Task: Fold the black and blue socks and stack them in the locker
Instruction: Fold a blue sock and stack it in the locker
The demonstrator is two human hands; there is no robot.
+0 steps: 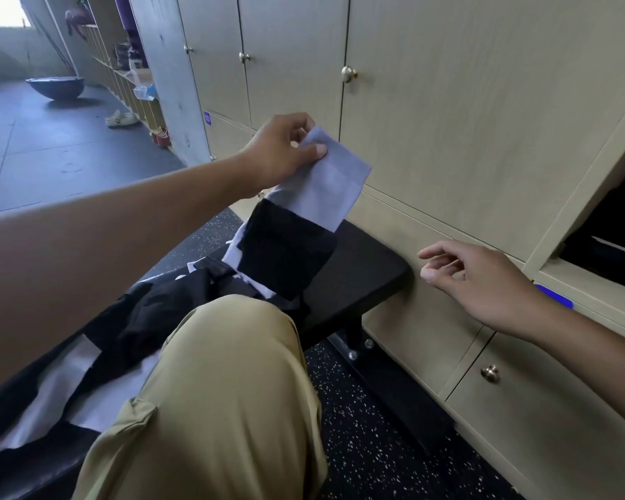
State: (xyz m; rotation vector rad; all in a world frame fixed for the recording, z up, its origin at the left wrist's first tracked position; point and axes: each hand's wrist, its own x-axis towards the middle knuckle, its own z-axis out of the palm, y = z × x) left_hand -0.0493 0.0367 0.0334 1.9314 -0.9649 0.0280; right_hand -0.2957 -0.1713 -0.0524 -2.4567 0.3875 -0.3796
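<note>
So the left hand (280, 149) is up around 11 o'clock from centre, pinching one pale blue and black sock (304, 218) by its blue cuff end, thumb on top and fingers curled underneath. The sock hangs down from there, blue part at the top, black part below, with its lower end reaching the pile on the black padded surface (361, 261). The right hand (480, 279) is out at about 3 o'clock, hovering in front of the beige wood-grain locker fronts (448, 120), fingers loosely curved and spread, holding nothing at all, and well apart from the sock. On the surface toward 8 o'clock there's a messy heap of more black and pale blue socks (98, 359); they overlap too much for me to count, but it's clearly several. One knee in khaki trousers (213, 384) sits at 6 o'clock and covers part of that heap. At the far right, around 3 o'clock, one open locker compartment (607, 240) shows a dark inside; can't make out what's in it. I count four round brass knobs on the locker doors: three along the top row and one (490, 373) low at 4 o'clock. Way back at 10 o'clock on the grey floor are one blue half-dome balance trainer (55, 87) and a pale shoe (121, 119).
</note>
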